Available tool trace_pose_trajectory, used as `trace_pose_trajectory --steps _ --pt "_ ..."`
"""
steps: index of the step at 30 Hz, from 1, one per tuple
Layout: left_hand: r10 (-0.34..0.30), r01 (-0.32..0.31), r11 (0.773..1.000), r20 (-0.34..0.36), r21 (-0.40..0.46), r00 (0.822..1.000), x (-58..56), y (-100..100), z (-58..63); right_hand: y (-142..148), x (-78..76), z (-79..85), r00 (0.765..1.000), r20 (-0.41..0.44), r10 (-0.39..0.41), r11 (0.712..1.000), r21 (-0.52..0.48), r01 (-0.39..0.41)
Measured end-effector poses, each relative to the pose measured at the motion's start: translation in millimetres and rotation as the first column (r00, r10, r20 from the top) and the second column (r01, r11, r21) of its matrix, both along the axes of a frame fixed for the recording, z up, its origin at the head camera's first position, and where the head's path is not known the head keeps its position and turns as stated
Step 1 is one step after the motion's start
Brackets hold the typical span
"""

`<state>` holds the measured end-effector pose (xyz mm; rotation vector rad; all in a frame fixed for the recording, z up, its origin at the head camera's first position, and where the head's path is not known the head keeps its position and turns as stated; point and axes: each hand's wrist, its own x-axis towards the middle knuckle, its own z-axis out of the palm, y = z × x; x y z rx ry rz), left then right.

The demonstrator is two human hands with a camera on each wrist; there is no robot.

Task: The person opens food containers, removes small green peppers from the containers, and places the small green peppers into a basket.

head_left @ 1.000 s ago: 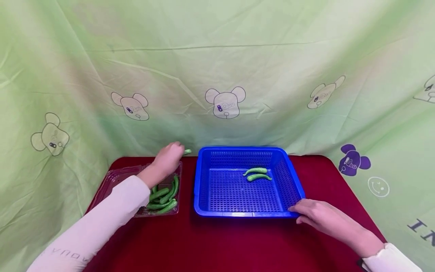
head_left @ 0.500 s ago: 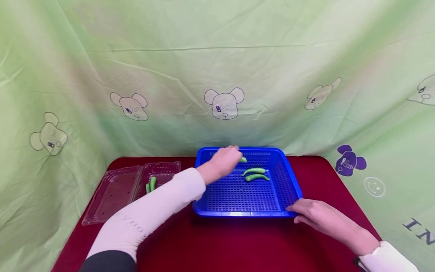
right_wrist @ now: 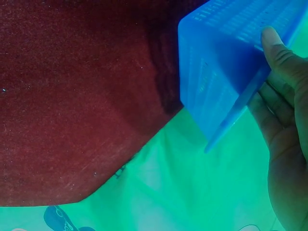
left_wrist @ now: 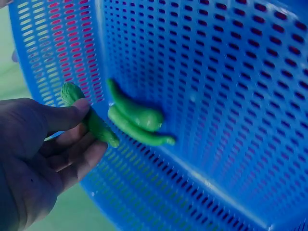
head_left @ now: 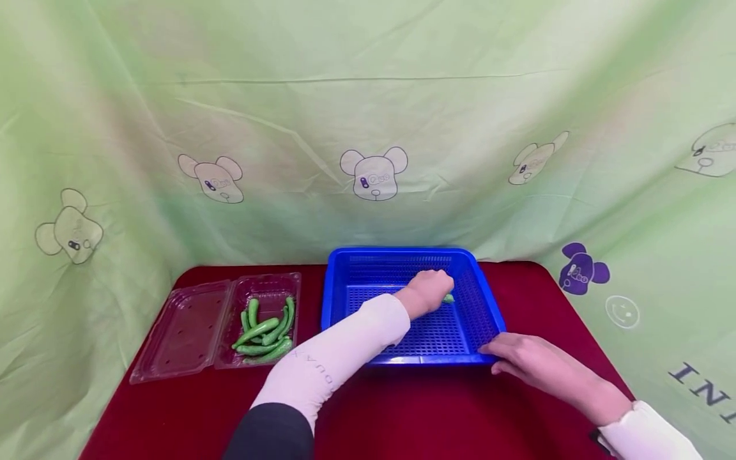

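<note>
My left hand [head_left: 428, 291] is inside the blue plastic basket [head_left: 402, 361], back of the hand up. In the left wrist view its thumb and fingers pinch a green chili pepper [left_wrist: 98, 127]. Two more green peppers [left_wrist: 137, 113] lie side by side on the basket's mesh, just beyond the fingertips; the hand mostly covers them in the head view. My right hand [head_left: 535, 361] grips the basket's rim at the near right corner, its thumb and fingers on opposite sides of the rim in the right wrist view.
Left of the basket, a clear plastic clamshell box [head_left: 276, 282] holds several green peppers [head_left: 255, 332], its lid [head_left: 184, 332] folded open to the left. Both containers stand on a dark red tablecloth [head_left: 402, 415]. A green printed curtain [head_left: 368, 115] surrounds the table's back and sides.
My left hand has carried the pepper from the clear box rightward, over the basket's left side, then down to the two peppers inside. The right hand has stayed on the basket's corner.
</note>
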<state>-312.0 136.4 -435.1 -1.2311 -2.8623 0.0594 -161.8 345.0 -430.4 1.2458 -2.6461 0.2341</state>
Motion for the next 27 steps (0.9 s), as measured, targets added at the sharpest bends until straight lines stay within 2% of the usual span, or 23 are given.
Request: trace_pose_trajectory --steps 4,10,13,16,21,27 --pt "-0.021 0.021 1.0 0.003 -0.004 1.0 -2.5 4 -12.7 -2 -0.3 -0.3 1.0 0.013 -0.002 1.0 -0.001 0.002" --pt "-0.042 0.042 0.999 0.034 -0.004 0.999 -7.0 1 -24.9 -5 -1.5 0.8 1.0 0.007 -0.01 1.0 -0.001 0.01" --pt "-0.079 0.079 0.997 0.009 -0.018 0.997 -8.2 0 -31.7 -6 -1.7 1.2 1.0 0.007 -0.014 1.0 0.004 0.014" --pt "-0.128 0.126 0.99 -0.044 -0.058 0.991 -8.8 1 -37.1 -6 -1.6 1.0 1.0 0.011 -0.023 1.0 0.008 0.023" --pt "-0.149 0.142 0.986 -0.097 -0.084 0.984 -9.5 5 -41.3 -4 -0.9 -0.4 0.999 0.006 -0.035 0.999 0.006 0.035" --pt "-0.165 0.158 0.984 -0.079 -0.084 0.983 -9.9 8 -43.3 -1 0.3 -2.3 0.999 0.017 -0.027 1.0 -0.008 0.027"
